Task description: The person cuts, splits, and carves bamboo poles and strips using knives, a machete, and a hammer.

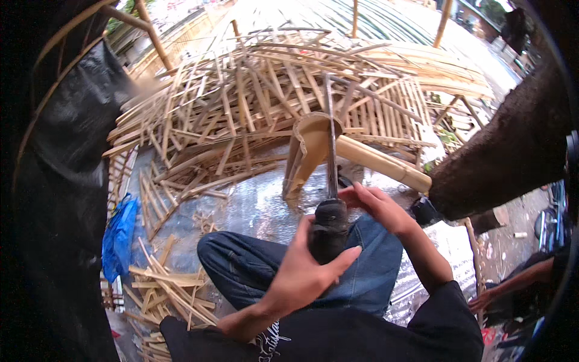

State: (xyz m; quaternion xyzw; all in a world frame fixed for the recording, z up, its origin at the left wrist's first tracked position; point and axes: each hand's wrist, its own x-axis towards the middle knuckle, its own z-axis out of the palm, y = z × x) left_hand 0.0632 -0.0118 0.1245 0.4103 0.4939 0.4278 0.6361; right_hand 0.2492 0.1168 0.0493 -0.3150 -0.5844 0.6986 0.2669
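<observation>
A long, narrow knife blade (332, 145) points away from me, rising from a thick handle (330, 226) covered in black wrapping. My left hand (304, 268) is closed around the handle, thumb on its near right side. Beside the top of the handle, my right hand (380, 208) has its fingers bent inward at the blade's base. A small dark piece (344, 181) shows at those fingertips; what they grip is partly hidden. Beyond the blade stands a split, hollow bamboo section (295, 160), with a bamboo pole (386, 163) slanting right from it.
A large heap of bamboo strips (259, 90) lies ahead, and more strips (172, 289) lie at my left knee. A blue plastic bag (120, 235) hangs left, near a black sheet (66, 157). A thick trunk (506, 145) leans at right; another person's arm (512, 286) shows below it.
</observation>
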